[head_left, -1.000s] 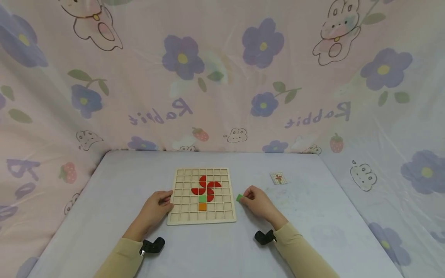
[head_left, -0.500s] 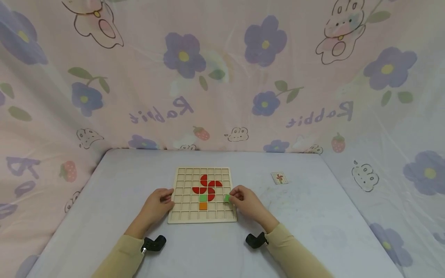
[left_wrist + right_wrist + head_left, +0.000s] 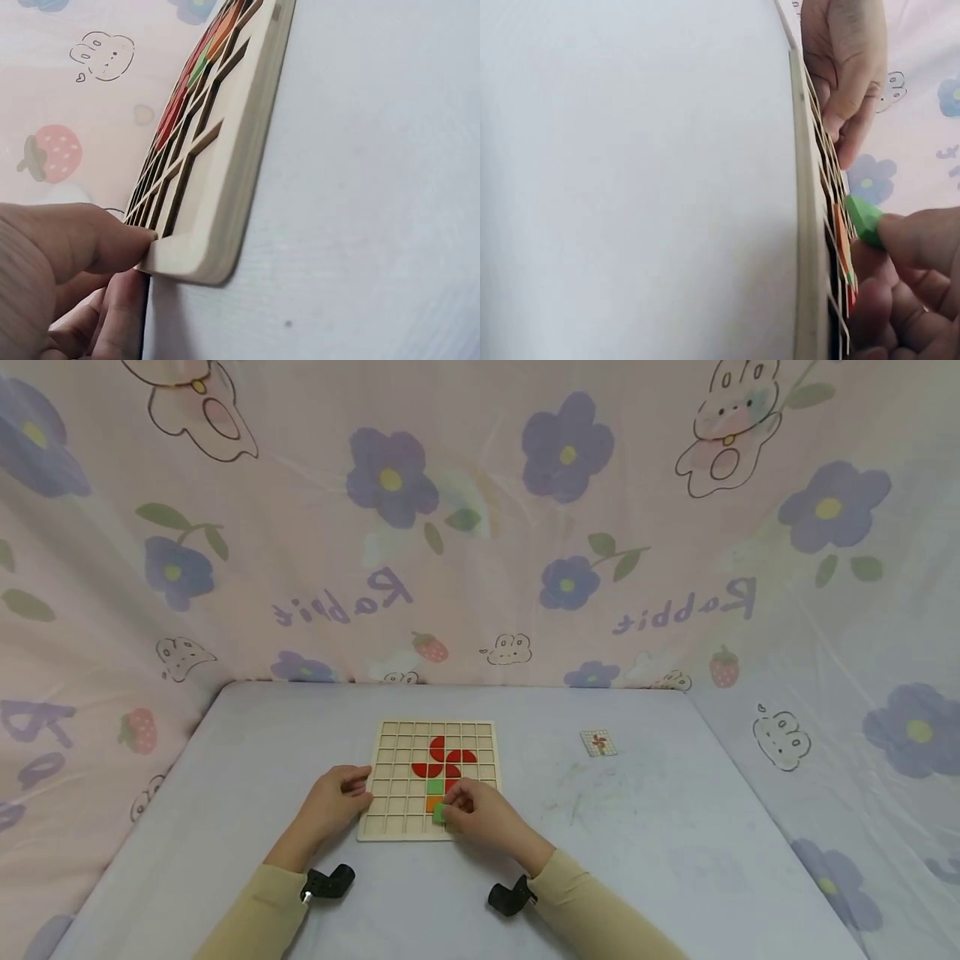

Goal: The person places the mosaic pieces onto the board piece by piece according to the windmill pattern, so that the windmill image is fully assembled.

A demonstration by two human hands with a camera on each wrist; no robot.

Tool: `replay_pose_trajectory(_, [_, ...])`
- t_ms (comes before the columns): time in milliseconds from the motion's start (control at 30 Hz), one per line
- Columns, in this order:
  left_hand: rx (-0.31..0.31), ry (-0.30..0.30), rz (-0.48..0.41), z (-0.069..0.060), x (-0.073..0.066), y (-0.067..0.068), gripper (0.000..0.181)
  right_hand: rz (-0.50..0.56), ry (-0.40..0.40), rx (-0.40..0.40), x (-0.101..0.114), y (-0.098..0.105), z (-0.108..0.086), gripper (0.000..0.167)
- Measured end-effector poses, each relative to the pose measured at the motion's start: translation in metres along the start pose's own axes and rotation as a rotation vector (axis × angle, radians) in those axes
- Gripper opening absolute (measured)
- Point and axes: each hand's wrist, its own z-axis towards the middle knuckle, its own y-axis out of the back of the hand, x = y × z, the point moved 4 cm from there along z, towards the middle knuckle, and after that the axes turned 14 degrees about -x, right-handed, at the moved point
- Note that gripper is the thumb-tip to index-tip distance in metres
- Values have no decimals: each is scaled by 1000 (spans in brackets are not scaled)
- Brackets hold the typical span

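Observation:
A wooden grid board [image 3: 397, 827] lies on the table, holding red rounded pieces [image 3: 461, 756], a green square [image 3: 435, 787] and an orange square [image 3: 433, 804] below it. My left hand [image 3: 335, 802] holds the board's left edge, its thumb [image 3: 112, 240] on the rim and the fingers curled at the side. Between thumb and fingertips my right hand [image 3: 487, 818] pinches a green tile [image 3: 865, 221], seen tilted in the right wrist view. That tile is over the board, just below the orange square. The right hand hides the board's lower right part.
A small pattern card [image 3: 598, 743] lies on the white table [image 3: 637, 860], right of the board and farther back. Behind the table hangs a printed curtain [image 3: 480, 527]. Each wrist wears a black camera [image 3: 510, 897].
My right hand has carried the green tile leftward from beside the board to just below the orange square. The left hand stays at the board's left edge.

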Motion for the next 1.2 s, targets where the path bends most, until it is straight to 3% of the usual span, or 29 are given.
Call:
replay_pose_trajectory(567, [22, 12, -43, -1, 3, -1, 50, -194, 51, -44, 5, -14, -5, 6])
replay_pose_trajectory(1200, [20, -30, -50, -1, 4, -1, 48, -247, 81, -41, 3, -19, -3, 5])
